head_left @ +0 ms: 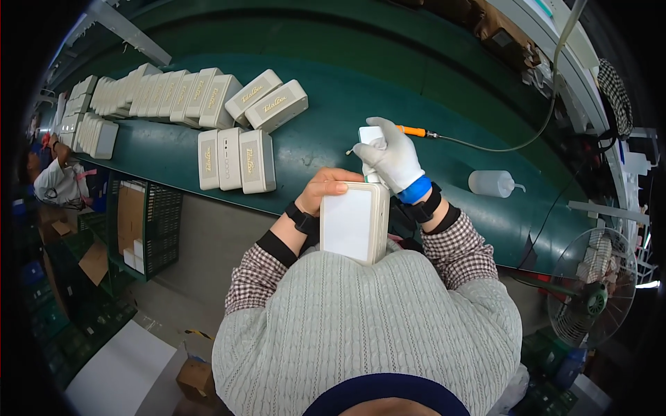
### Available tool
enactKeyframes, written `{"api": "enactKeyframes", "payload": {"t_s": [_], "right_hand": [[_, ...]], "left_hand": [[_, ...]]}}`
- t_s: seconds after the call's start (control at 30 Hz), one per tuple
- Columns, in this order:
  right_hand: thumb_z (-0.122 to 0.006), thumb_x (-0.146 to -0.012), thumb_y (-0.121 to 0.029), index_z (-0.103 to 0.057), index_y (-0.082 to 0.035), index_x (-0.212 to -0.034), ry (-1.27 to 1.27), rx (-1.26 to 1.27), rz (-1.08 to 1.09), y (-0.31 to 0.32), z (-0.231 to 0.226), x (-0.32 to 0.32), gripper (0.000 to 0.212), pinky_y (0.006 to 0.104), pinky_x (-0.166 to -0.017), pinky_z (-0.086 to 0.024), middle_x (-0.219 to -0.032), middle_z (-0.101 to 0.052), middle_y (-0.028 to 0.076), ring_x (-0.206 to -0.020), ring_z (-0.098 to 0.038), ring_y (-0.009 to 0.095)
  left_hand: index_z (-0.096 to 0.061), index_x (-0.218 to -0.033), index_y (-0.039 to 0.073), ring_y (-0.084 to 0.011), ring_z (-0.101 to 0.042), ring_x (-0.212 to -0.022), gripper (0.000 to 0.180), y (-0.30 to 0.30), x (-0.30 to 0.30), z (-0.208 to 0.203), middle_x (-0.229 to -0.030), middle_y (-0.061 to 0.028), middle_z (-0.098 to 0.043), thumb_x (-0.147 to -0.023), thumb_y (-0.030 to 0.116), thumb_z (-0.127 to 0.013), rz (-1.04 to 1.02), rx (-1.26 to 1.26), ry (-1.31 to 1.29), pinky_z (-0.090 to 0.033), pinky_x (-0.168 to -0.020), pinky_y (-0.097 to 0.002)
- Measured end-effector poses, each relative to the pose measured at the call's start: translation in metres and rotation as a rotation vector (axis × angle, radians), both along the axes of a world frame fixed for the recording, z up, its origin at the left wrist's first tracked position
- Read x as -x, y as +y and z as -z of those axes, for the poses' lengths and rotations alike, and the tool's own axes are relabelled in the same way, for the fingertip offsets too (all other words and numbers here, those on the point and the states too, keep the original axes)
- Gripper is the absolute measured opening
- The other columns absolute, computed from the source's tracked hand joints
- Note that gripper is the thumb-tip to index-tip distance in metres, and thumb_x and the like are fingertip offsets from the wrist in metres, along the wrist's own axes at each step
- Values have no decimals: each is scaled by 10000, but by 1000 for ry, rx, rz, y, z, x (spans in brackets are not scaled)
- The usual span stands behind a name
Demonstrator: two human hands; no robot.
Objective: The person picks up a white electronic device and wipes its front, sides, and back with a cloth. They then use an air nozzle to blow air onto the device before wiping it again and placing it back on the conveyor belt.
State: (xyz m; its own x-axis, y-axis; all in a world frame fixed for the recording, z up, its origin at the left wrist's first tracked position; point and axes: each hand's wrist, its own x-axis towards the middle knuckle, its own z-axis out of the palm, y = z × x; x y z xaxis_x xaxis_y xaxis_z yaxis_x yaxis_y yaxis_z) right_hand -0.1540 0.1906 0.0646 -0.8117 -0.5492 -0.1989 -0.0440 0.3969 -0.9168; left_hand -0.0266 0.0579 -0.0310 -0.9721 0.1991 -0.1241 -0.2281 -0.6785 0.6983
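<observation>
A cream box-shaped case (381, 218) with a white front panel stands upright against my chest. My left hand (326, 187), bare, grips it at the top left corner, thumb over the top edge. Just above the case's upper right corner is my right hand (397, 161), in a white glove with a blue cuff. Its fingers are closed round an orange-handled tool (412, 131) joined to a thin grey hose, and a small white piece (370, 134) sits in the same grip. A thin tip pokes out left of the fingers. What the white piece is, I cannot tell.
Several matching cream cases (257, 161) stand in groups at the left of the green bench (312, 149). A clear squeeze bottle (494, 184) lies on its side at right. Beyond are a fan (593, 298) and, lower left, a green crate (163, 229). Another person (59, 182) sits far left.
</observation>
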Motion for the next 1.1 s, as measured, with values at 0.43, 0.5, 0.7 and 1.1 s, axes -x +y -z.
{"api": "enactKeyframes", "payload": {"t_s": [0.43, 0.5, 0.7, 1.1], "right_hand": [[-692, -760, -139, -514, 40, -1232, -268, 124, 20, 17, -16, -9, 535, 220, -626, -477, -867, -591, 56, -714, -575, 102], [-691, -760, -138, -515, 40, -1230, -258, 125, 9, 17, -17, -11, 532, 221, -633, -479, -869, -594, 57, -720, -577, 104], [-690, -761, -129, -519, 41, -1220, -172, 102, -61, 13, -10, -15, 518, 228, -666, -489, -884, -607, 60, -746, -588, 107], [-707, -761, -139, -518, 40, -1213, -55, -52, -148, 15, -11, -26, 522, 242, -694, -501, -880, -619, 70, -771, -602, 118]], "left_hand": [[-570, -1169, -129, -281, -677, -900, 580, -7, -5, 7, -1045, -242, -659, -783, 303, -606, -69, -43, -47, -546, -807, -356], [-570, -1170, -130, -279, -678, -898, 583, -7, -4, 7, -1045, -243, -659, -787, 309, -600, -63, -39, -50, -547, -804, -353], [-568, -1170, -135, -275, -679, -888, 595, -7, -2, 6, -1033, -242, -661, -792, 325, -591, -66, -8, -45, -548, -792, -343], [-571, -1164, -138, -268, -677, -882, 586, -10, -12, -2, -1022, -237, -664, -797, 318, -591, -95, 19, -61, -544, -795, -335]]}}
